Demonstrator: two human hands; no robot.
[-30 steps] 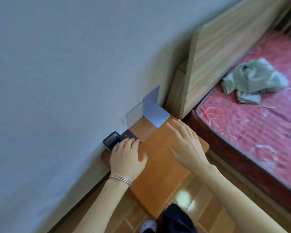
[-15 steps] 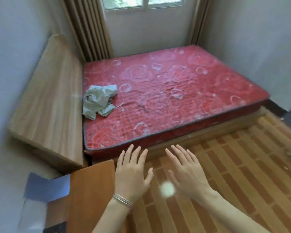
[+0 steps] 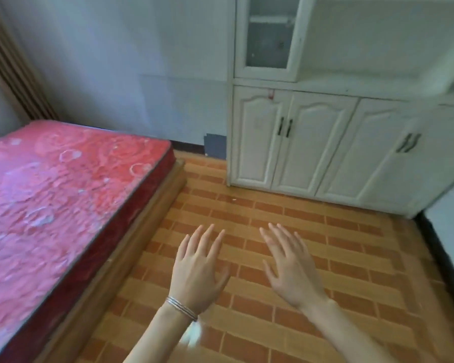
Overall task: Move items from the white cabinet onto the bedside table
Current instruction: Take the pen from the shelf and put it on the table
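Two bare hands, held palm-down over the floor, side by side and apart: left hand [image 3: 197,273] with fingers straight and lightly spread, grasping nothing, thin silver bangles [image 3: 182,307] at the wrist; right hand [image 3: 295,273] likewise released and carrying nothing. One white wooden cabinet [image 3: 315,153] against the far wall, ahead and to the right; arched lower doors closed, paired black handles [image 3: 285,127]; glass-fronted upper door [image 3: 269,35] closed, contents too blurred to tell. One red patterned mattress [image 3: 58,195] on a low wooden base [image 3: 131,247], at left. Orange brick-patterned floor [image 3: 338,258] between bed and cabinet
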